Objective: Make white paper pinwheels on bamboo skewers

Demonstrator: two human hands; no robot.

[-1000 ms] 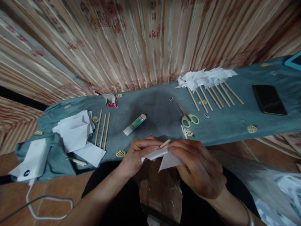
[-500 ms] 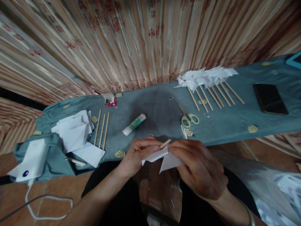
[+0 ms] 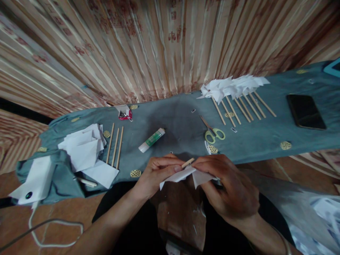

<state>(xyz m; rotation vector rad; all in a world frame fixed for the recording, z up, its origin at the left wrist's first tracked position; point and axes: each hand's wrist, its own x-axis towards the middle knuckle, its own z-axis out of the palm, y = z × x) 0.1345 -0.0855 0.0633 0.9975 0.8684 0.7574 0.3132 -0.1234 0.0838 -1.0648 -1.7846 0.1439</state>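
Note:
Between my hands, over the table's near edge, is a folded white paper pinwheel (image 3: 177,177). The end of a wooden stick (image 3: 188,163) pokes out above it, beside my left thumb. My left hand (image 3: 157,174) is closed in a pinch around the stick and the pinwheel's left side. Closed on the paper's right side is my right hand (image 3: 227,186), its fingertips close to the stick's end. Most of the stick is hidden by the left fingers. Just beyond my hands lie a glue stick (image 3: 152,140) and green-handled scissors (image 3: 214,135).
Left on the cloth-covered table (image 3: 180,127) are a stack of white paper (image 3: 82,148), three wooden sticks (image 3: 114,147) and a small red box (image 3: 124,114). A row of finished pinwheels (image 3: 233,88) and a phone (image 3: 305,111) lie right. A white device (image 3: 37,179) trails a cable.
My right hand has shifted slightly and turned, and the paper's right flap is now folded up closer under its fingers. My left hand stays almost where it was.

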